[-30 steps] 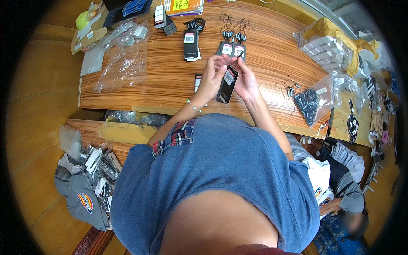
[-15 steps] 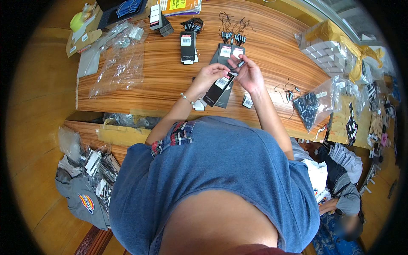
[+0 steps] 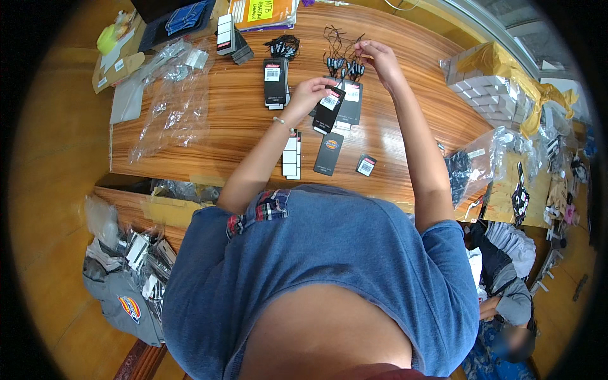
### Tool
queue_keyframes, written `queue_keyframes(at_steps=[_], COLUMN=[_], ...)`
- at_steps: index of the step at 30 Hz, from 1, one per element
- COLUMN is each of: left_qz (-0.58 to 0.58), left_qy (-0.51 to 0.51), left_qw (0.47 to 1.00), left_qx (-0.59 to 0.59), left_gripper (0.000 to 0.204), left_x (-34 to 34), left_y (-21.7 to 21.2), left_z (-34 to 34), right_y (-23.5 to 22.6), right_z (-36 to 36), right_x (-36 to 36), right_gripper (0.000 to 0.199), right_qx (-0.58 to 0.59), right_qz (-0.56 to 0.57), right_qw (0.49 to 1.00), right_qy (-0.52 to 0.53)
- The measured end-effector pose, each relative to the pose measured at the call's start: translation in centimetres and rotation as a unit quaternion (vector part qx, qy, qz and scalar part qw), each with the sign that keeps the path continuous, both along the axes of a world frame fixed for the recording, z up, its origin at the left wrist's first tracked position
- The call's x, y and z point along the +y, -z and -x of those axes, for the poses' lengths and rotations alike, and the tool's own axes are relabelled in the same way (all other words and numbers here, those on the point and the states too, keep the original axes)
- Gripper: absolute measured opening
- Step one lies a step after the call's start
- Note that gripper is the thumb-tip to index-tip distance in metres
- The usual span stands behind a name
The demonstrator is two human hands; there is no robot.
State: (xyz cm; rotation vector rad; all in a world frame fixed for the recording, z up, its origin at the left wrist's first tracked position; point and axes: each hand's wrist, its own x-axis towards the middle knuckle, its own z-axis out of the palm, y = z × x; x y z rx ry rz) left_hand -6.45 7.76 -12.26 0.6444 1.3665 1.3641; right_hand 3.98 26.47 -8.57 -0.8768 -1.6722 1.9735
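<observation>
Evenly bright | edges bowed, black corners | glints on clear plastic (image 3: 170,101)

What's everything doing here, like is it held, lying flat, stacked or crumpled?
Left hand, closed on the black hang tag
Black hang tag, held, tilted
Right hand, at the black string loops; grip unclear
Black string loops, loosely tangled
Grey logo tag, lying flat
Left clear plastic bag, crumpled
Right clear plastic bag, holding black items
Small white boxes, stacked

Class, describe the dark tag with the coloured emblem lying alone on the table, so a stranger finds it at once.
On the striped wooden table, look toward the near edge. Between the white-panelled strips and the small stack lies one dark tag. Unlike both neighbours, it shows a coloured emblem and no white label.
</observation>
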Motion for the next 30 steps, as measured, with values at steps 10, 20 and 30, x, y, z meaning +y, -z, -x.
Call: queue_keyframes(at_steps=[10, 20, 30], left_qz=[-0.015, -0.017, -0.003], left_qy=[-0.065, 0.097, 0.178], left_qw=[0.857, 0.858, 0.779], left_qx=[0.512, 0.504, 0.601], left_gripper=[0.030, 0.030, 0.059], left_x=[0.9, -7.9, -8.7], left_y=[0.9, -0.3, 0.7], left_z=[-0.5, -5.0, -6.4], right_y=[6.4, 8.4, 6.0], right_z=[5.5, 9.0, 5.4], right_x=[5.2, 7.9, 7.9], right_gripper=[0.020, 0.021, 0.032], right_qx=[-0.166, -0.126, -0.193], right_qz=[-0.290, -0.353, -0.485], right_qw=[0.936, 0.924, 0.852], right_qy=[-0.111, -0.080, -0.034])
